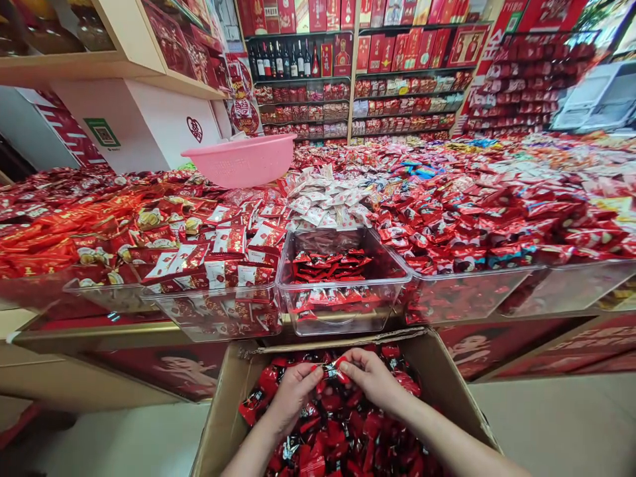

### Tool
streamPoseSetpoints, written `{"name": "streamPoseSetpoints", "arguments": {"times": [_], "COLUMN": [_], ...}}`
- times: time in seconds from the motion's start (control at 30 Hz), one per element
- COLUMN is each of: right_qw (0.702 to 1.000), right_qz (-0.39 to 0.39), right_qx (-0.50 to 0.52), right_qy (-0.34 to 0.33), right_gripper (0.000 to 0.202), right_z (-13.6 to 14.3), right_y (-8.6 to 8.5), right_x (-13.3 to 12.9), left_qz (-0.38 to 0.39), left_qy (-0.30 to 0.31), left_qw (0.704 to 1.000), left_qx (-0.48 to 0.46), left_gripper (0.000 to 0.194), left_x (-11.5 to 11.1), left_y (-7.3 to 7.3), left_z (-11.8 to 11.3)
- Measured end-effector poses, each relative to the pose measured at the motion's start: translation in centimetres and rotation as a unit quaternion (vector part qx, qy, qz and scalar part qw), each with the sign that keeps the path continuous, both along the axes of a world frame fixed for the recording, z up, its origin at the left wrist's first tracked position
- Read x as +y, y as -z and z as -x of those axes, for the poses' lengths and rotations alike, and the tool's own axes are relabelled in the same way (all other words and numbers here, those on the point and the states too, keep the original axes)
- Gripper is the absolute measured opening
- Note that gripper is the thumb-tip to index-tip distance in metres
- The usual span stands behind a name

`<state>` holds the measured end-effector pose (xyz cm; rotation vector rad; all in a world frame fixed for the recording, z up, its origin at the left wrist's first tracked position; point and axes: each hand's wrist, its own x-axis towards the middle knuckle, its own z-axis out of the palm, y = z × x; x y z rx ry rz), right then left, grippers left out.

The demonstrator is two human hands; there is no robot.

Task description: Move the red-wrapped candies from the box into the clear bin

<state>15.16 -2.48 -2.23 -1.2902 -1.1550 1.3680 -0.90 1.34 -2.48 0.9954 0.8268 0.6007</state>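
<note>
While left hand [294,392] and right hand [373,379] pinch opposite ends of one red packet [332,373] in their fingers [312,379], over the open carton [450,377], light, even pressure should best avoid tearing it.

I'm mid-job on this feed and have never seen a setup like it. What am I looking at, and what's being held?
There's no machine: one head-worn camera looks forward and down at a person's bare hands. The left hand and right hand together pinch a small, shiny red-and-black wrapped packet. Below is an open brown cardboard box of red-and-black packets. Just beyond, a clear rectangular plastic bin holds some flat red packets. Behind it lie small white printed packets; further left sits a round pink plastic basket.
</note>
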Motion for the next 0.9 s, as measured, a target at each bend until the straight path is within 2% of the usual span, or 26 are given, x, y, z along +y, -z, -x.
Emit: {"name": "streamPoseSetpoints", "arguments": {"times": [0.13,0.23,0.3,0.4,0.47,0.6,0.73,0.8,0.83,0.9], "right_qw": [1.0,0.995,0.977,0.933,0.922,0.91,0.873,0.85,0.836,0.809], "right_qz": [0.012,-0.03,-0.079,-0.144,-0.16,-0.142,-0.163,-0.179,-0.188,-0.224], "right_qx": [-0.001,-0.091,-0.197,-0.326,-0.354,-0.382,-0.442,-0.471,-0.486,-0.502], "right_qy": [-0.002,-0.003,0.019,0.047,0.011,-0.074,-0.128,-0.154,-0.17,-0.209], "right_gripper": [0.028,0.024,0.02,0.011,0.011,0.031,0.03,0.029,0.027,0.022], "right_z": [-0.1,-0.3,-0.3,0.3,0.9,2.0,2.0,1.7,1.5,1.0], "right_y": [0.0,0.0,-0.1,-0.3,-0.4,0.4,1.3,0.5,-0.4,-3.7], "right_x": [0.0,0.0,-0.2,-0.9,-1.4,-1.7,-1.0,-0.6,-0.6,-1.1], "left_qz": [-0.003,-0.022,-0.026,-0.031,-0.053,-0.088,-0.073,-0.044,-0.025,-0.013], "left_qy": [0.011,0.019,0.001,-0.03,-0.02,0.055,0.096,0.101,0.095,0.067], "left_qw": [1.0,0.999,0.998,0.996,0.994,0.992,0.991,0.993,0.995,0.997], "left_qx": [-0.009,0.03,0.048,0.072,0.09,0.071,0.051,0.036,0.029,0.033], "left_gripper": [0.024,0.027,0.026,0.027,0.028,0.027,0.029,0.034,0.038,0.042], "left_x": [0.0,0.1,0.2,0.3,0.3,-0.2,-0.2,0.1,0.3,0.7], "left_y": [0.0,0.5,1.1,1.9,2.1,2.1,1.7,1.5,1.4,1.4], "left_z": [0.1,0.3,0.3,0.2,0.1,0.1,0.4,0.5,0.6,0.9]}}
